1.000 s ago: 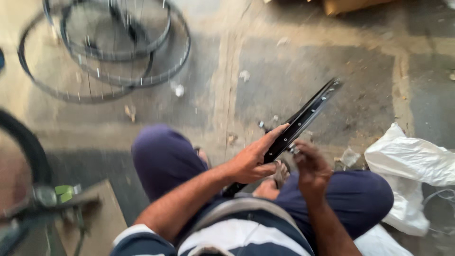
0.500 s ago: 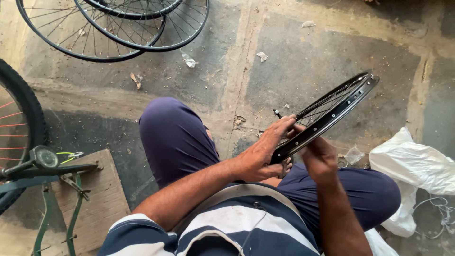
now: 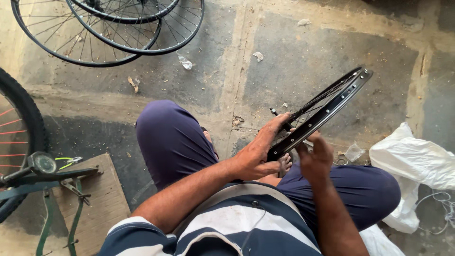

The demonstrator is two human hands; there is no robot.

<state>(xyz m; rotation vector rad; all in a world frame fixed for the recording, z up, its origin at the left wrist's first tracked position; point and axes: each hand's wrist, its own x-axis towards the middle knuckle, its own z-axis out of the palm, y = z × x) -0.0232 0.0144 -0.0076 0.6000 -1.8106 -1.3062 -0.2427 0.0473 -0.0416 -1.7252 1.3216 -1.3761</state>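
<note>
A black spoked bicycle wheel rim stands on edge between my knees, tilted up to the right. My left hand grips its near edge, fingers wrapped over the rim. My right hand rests just right of that, fingers on the rim's underside near the spokes; what it pinches is hidden. I sit on the concrete floor with legs folded in dark blue trousers.
Two bare spoked wheels lie on the floor at the upper left. A tyred wheel with red spokes and a green metal stand on a wooden board are at the left. White plastic bags lie at the right.
The view has tilted down and steadied. The rim has swung slightly more upright in my hands; both hands keep their hold at its near edge.
</note>
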